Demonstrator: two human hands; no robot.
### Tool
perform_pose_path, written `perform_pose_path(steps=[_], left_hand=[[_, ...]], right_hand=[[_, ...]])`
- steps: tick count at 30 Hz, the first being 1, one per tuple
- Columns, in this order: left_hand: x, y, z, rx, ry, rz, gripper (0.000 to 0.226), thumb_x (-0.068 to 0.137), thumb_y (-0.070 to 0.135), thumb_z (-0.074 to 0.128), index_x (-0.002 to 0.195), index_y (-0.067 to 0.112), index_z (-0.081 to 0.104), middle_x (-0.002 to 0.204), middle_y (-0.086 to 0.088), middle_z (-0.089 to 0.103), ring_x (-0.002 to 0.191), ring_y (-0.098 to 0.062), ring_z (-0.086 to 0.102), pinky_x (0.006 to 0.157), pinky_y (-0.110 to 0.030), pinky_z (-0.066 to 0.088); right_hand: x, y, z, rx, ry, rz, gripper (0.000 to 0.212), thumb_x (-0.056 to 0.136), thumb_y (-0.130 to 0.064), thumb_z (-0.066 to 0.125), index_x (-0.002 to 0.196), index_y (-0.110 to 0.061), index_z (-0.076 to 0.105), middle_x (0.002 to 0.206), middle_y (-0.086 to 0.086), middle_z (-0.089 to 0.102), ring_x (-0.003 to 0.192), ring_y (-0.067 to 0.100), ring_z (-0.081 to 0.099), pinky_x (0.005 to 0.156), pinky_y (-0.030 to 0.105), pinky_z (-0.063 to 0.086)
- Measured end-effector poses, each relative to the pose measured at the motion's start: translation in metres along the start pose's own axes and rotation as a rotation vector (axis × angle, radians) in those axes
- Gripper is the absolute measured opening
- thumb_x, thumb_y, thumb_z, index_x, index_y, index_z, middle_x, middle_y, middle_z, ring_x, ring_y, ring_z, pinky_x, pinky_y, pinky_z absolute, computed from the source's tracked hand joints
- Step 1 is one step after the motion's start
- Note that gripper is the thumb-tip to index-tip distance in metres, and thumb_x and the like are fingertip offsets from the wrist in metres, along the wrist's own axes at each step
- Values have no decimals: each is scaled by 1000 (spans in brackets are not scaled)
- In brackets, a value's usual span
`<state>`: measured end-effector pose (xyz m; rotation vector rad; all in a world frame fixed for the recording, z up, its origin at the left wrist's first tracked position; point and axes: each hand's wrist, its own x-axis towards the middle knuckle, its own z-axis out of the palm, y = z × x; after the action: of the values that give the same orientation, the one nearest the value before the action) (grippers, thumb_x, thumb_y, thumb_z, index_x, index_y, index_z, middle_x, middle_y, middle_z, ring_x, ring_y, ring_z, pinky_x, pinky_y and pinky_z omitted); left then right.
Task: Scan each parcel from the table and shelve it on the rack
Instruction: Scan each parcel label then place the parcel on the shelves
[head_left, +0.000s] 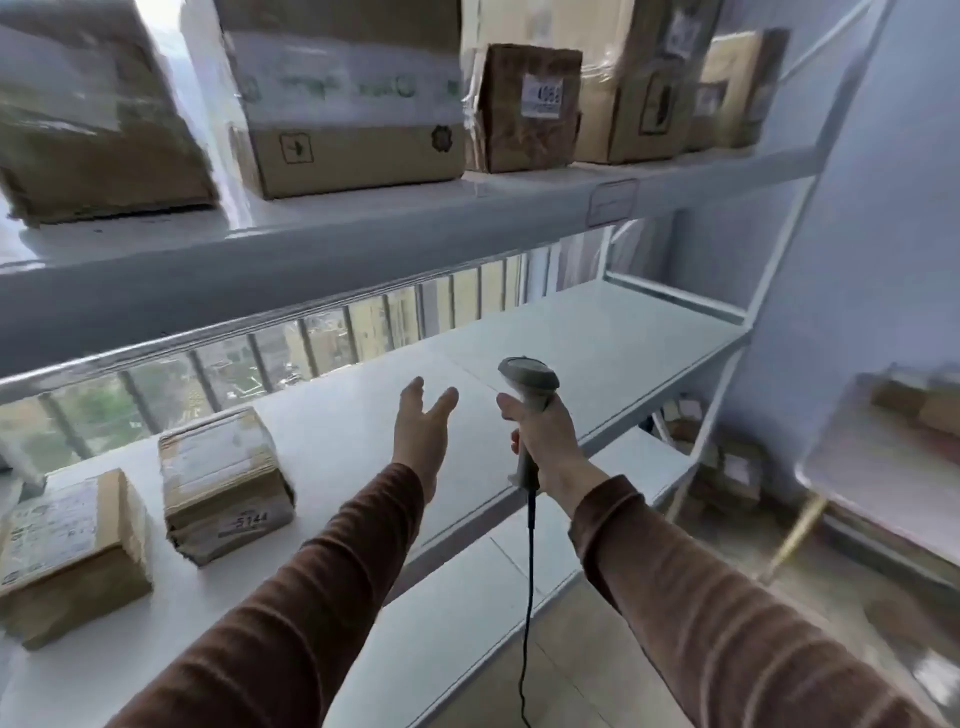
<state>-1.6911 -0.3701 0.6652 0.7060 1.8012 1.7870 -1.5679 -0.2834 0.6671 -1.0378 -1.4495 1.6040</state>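
Observation:
My left hand (423, 431) hangs open over the middle shelf (597, 332) of the white rack, fingers spread, holding nothing. My right hand (545, 436) grips a grey corded barcode scanner (527, 382) upright, a little to the right of the left hand. On the same shelf to the left stand a taped cardboard parcel labelled 5144 (226, 483) and a second parcel (72, 556) with a white label. The upper shelf (363, 228) carries several cardboard parcels, among them a large box (353, 98) and a small brown one (527, 106).
The scanner's black cable (530, 597) hangs down toward the floor. At the right edge a white table (883, 467) holds a brown parcel (919, 402). More parcels (727, 467) lie low on the rack's bottom level. Behind the rack is a window with railings.

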Motion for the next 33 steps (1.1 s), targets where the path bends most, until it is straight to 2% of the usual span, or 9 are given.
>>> perform_pose_path(steps=[5, 8, 11, 14, 16, 20, 26, 29, 33], left_hand=[[-17, 2, 133, -30, -291, -49, 71, 103, 34, 61, 162, 15, 26, 169, -3, 28, 152, -21, 31, 116, -34, 29], [-41, 9, 216, -10, -444, -70, 66, 104, 32, 61, 160, 12, 32, 163, -4, 37, 145, -24, 40, 104, -30, 32], [-67, 12, 299, 11, -571, -67, 39, 105, 21, 59, 141, 11, 47, 127, -3, 59, 118, -23, 54, 89, -25, 38], [-103, 18, 384, -22, -675, -80, 30, 105, 17, 58, 131, 23, 45, 103, 15, 57, 93, -5, 56, 69, -10, 43], [-124, 18, 440, -12, -746, -80, 29, 105, 16, 58, 133, 16, 48, 118, 7, 59, 109, -12, 57, 79, -6, 44], [-171, 18, 557, 24, -919, -99, 63, 104, 27, 61, 159, 11, 34, 157, -1, 42, 142, -18, 44, 113, -28, 30], [-241, 16, 712, 49, -1087, -97, 66, 96, 41, 63, 154, 20, 42, 149, 4, 51, 134, -13, 46, 102, -32, 33], [-267, 9, 773, 94, -1163, -73, 55, 106, 23, 54, 158, 16, 38, 154, 0, 44, 134, -11, 41, 103, -29, 31], [-293, -1, 838, 103, -1207, -98, 61, 105, 31, 56, 161, 18, 34, 163, -1, 40, 147, -19, 38, 107, -30, 29]], right_hand=[[1, -6, -140, 0, 274, -29, 20, 91, -20, 72, 106, -12, 60, 69, 4, 57, 49, 14, 48, 52, 26, 42], [-8, -12, -220, 29, 428, -66, 14, 92, -20, 73, 96, -11, 63, 71, 3, 59, 52, 15, 49, 48, 21, 43], [-19, -16, -301, 28, 529, -92, 16, 94, -25, 73, 86, -17, 61, 73, 7, 63, 55, 17, 51, 59, 29, 44], [-26, -14, -389, 17, 627, -129, 20, 91, -29, 74, 98, -16, 61, 75, 8, 62, 53, 18, 52, 57, 34, 43], [-30, -13, -450, -62, 730, -133, 26, 91, -34, 75, 106, -17, 63, 83, 3, 68, 64, 19, 61, 63, 37, 48], [-48, -17, -572, -145, 894, -160, 28, 93, -39, 73, 110, -18, 67, 96, 0, 74, 79, 20, 70, 71, 38, 54], [-80, -15, -738, -196, 1070, -138, 26, 92, -42, 72, 98, -17, 66, 84, 1, 70, 77, 25, 68, 65, 33, 45], [-90, -15, -797, -218, 1121, -130, 21, 94, -39, 71, 83, -25, 59, 78, -1, 66, 72, 17, 62, 69, 35, 44], [-93, -8, -861, -277, 1162, -101, 16, 94, -37, 72, 97, -23, 63, 87, -7, 67, 86, 18, 65, 76, 35, 48]])
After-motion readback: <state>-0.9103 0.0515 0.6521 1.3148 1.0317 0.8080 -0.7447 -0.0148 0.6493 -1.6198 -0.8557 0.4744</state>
